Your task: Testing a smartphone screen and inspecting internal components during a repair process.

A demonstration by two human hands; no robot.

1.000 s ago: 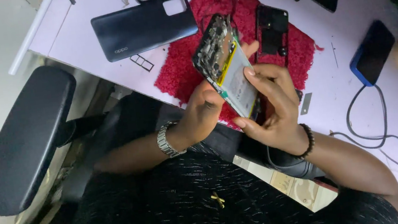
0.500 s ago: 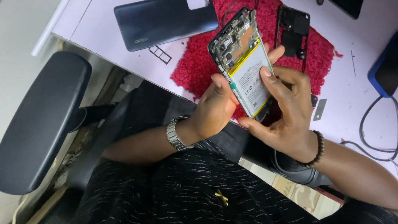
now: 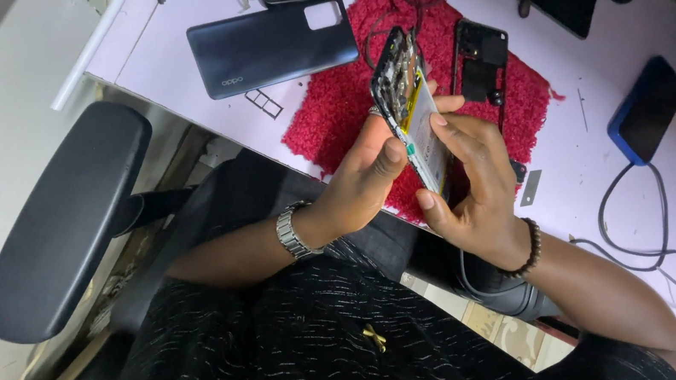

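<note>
Your left hand (image 3: pixel 363 183) and right hand (image 3: pixel 473 173) pinch the opened phone (image 3: pixel 413 112) by its edges: light, stiff, fragile, so keep off its exposed circuitry.

Both hands (image 3: pixel 418 176) raised, fingers curled inward

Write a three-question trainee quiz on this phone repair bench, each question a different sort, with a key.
1. True or false: the opened phone lies flat on the red mat.
2. Which hand wears the metal wristwatch? A) left hand B) right hand C) neither
3. Fill in: the dark blue back cover lies on the desk, to the ____ of the red mat in the head view.

Key
1. False: both hands hold it, tilted, above the mat.
2. A; the right wrist wears a dark bead bracelet.
3. left
</note>
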